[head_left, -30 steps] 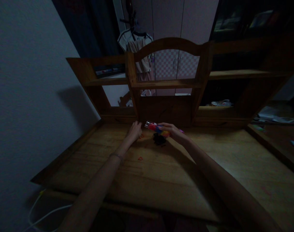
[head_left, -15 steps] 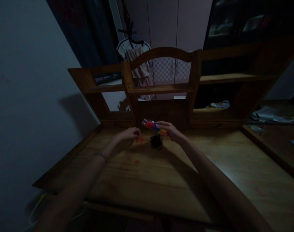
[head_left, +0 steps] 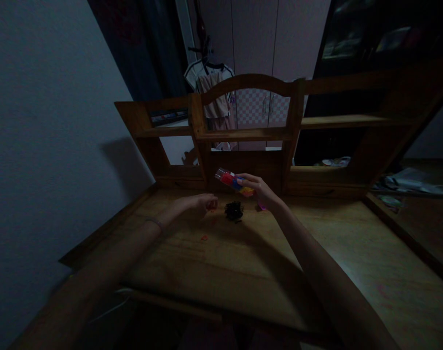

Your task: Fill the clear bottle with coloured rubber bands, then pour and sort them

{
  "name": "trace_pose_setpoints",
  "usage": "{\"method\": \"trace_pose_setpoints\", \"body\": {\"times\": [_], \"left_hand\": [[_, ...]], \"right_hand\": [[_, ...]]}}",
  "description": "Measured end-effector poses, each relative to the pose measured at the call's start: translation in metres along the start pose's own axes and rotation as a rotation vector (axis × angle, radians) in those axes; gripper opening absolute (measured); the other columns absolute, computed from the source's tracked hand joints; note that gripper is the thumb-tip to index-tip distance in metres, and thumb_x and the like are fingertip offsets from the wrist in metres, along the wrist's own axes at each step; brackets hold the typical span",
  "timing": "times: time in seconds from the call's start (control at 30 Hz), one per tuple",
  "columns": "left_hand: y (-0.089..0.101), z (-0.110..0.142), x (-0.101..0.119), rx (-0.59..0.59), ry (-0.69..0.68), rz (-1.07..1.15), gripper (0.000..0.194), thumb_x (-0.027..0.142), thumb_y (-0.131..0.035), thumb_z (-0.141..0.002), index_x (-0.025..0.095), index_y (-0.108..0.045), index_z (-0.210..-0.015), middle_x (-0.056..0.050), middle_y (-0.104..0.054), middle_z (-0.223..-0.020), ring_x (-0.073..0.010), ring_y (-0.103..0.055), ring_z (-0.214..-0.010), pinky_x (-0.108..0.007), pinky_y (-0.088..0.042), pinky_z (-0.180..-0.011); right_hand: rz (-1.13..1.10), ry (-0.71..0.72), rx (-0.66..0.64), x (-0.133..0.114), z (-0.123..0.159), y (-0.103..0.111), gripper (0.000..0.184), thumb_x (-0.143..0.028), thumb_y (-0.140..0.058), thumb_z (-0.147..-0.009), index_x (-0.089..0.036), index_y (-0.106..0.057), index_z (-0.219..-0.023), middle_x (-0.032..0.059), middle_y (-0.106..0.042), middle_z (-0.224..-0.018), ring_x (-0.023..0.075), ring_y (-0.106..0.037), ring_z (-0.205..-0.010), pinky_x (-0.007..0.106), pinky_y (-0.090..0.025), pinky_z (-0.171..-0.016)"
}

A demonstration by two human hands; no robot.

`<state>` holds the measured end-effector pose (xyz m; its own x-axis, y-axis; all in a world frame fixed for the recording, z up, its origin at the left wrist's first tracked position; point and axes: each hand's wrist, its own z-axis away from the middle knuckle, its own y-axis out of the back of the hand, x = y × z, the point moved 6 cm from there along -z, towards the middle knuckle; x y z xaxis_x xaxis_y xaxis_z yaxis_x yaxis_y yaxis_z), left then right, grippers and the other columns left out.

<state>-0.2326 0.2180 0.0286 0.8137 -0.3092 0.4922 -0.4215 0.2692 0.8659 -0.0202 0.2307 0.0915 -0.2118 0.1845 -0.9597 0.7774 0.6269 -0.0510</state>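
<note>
Wooden desk (head_left: 207, 272): work surface, dimly lit. Right hand (head_left: 260, 187) closed around a clear container (head_left: 230, 179) with red, blue and yellow contents, held tilted above the desk, clear end toward the left. Judgement: grip firm but light (the wall may flex), tilt steady so the contents do not slide.

Black pile (head_left: 233, 211) on the desk, between the hands; best to keep sleeve-side wrist and fingers out of it. Left hand (head_left: 203, 201) low at red pieces (head_left: 212, 206), fingers curled; fingertip pinch, one piece at a time, should scatter least. Lone orange-red piece (head_left: 204, 237) lies nearer the person.

Unclear: whether the left fingers are clamped on anything, cannot tell; container's far end, covered by the right hand; pink item (head_left: 261, 207), partly behind the right wrist.
</note>
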Motion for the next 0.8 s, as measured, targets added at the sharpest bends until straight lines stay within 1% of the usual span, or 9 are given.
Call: {"method": "trace_pose_setpoints", "body": {"times": [0.1,0.2,0.3,0.33,0.4,0.5,0.57,0.73,0.8], "left_hand": [[0.002,0.004,-0.003,-0.057,0.03,0.033,0.03,0.024,-0.072,-0.065,0.016,-0.07,-0.094,0.0,-0.066,-0.075,-0.013,-0.057,-0.067,-0.022,-0.043,-0.062],[0.012,0.01,-0.013,0.008,0.079,0.054,0.037,0.041,-0.068,-0.074,0.017,-0.068,-0.102,-0.004,-0.068,-0.088,-0.0167,-0.061,-0.078,-0.024,-0.044,-0.068],[0.016,0.011,-0.03,0.109,0.161,0.058,0.052,0.051,-0.068,-0.072,0.015,-0.065,-0.109,-0.009,-0.067,-0.101,-0.0209,-0.06,-0.089,-0.025,-0.043,-0.071],[0.013,0.01,-0.035,0.116,0.193,0.066,0.055,0.053,-0.069,-0.07,0.014,-0.064,-0.108,-0.01,-0.068,-0.1,-0.0212,-0.06,-0.088,-0.025,-0.043,-0.069],[0.004,0.006,-0.044,0.084,0.25,0.1,0.054,0.055,-0.069,-0.068,0.014,-0.065,-0.103,-0.009,-0.069,-0.093,-0.0198,-0.061,-0.08,-0.024,-0.043,-0.064],[-0.012,-0.001,-0.048,0.006,0.292,0.165,0.045,0.051,-0.066,-0.069,0.013,-0.067,-0.092,-0.006,-0.069,-0.081,-0.0168,-0.061,-0.07,-0.023,-0.044,-0.059],[-0.018,-0.004,-0.047,-0.027,0.301,0.193,0.038,0.046,-0.065,-0.069,0.012,-0.068,-0.086,-0.005,-0.068,-0.075,-0.0156,-0.061,-0.066,-0.023,-0.044,-0.058],[-0.02,-0.009,-0.04,-0.027,0.335,0.176,0.024,0.03,-0.071,-0.057,0.013,-0.068,-0.073,0.001,-0.064,-0.064,-0.0131,-0.059,-0.061,-0.021,-0.043,-0.057],[-0.019,-0.011,-0.037,-0.019,0.361,0.148,0.019,0.024,-0.073,-0.055,0.014,-0.067,-0.07,0.003,-0.062,-0.061,-0.0122,-0.058,-0.061,-0.02,-0.042,-0.057]], "right_hand": [[-0.032,0.023,-0.015,-0.005,0.0,0.0,0.037,-0.044,-0.072,-0.076,-0.026,-0.072,-0.109,0.0015,-0.07,-0.097,0.018,-0.064,-0.085,0.027,-0.047,-0.074],[-0.047,0.045,-0.037,-0.011,0.002,-0.002,0.036,-0.042,-0.071,-0.078,-0.024,-0.071,-0.109,0.0018,-0.07,-0.096,0.0175,-0.063,-0.084,0.027,-0.046,-0.073],[-0.032,0.059,-0.043,-0.015,0.004,-0.003,0.035,-0.042,-0.07,-0.079,-0.024,-0.071,-0.109,0.0022,-0.07,-0.099,0.0175,-0.063,-0.086,0.027,-0.045,-0.075],[-0.024,0.062,-0.042,-0.016,0.005,-0.004,0.035,-0.042,-0.07,-0.079,-0.023,-0.071,-0.108,0.0022,-0.07,-0.099,0.0174,-0.063,-0.086,0.027,-0.045,-0.075],[-0.008,0.067,-0.04,-0.018,0.006,-0.004,0.034,-0.042,-0.07,-0.079,-0.023,-0.071,-0.108,0.0019,-0.07,-0.101,0.0172,-0.063,-0.087,0.027,-0.045,-0.076],[-0.01,0.061,-0.049,-0.02,0.008,-0.007,0.035,-0.042,-0.07,-0.08,-0.024,-0.071,-0.11,0.0016,-0.07,-0.1,0.0173,-0.063,-0.088,0.027,-0.045,-0.077],[-0.026,0.052,-0.055,-0.02,0.008,-0.008,0.036,-0.042,-0.07,-0.08,-0.024,-0.07,-0.111,0.0016,-0.069,-0.099,0.0176,-0.064,-0.087,0.028,-0.046,-0.077],[0.008,0.073,-0.054,-0.022,0.008,-0.01,0.036,-0.041,-0.07,-0.079,-0.024,-0.071,-0.111,0.0017,-0.069,-0.101,0.0191,-0.063,-0.092,0.028,-0.046,-0.079],[0.042,0.095,-0.058,-0.024,0.008,-0.011,0.035,-0.041,-0.07,-0.08,-0.024,-0.071,-0.111,0.0015,-0.069,-0.102,0.0194,-0.062,-0.094,0.029,-0.046,-0.082]]}}
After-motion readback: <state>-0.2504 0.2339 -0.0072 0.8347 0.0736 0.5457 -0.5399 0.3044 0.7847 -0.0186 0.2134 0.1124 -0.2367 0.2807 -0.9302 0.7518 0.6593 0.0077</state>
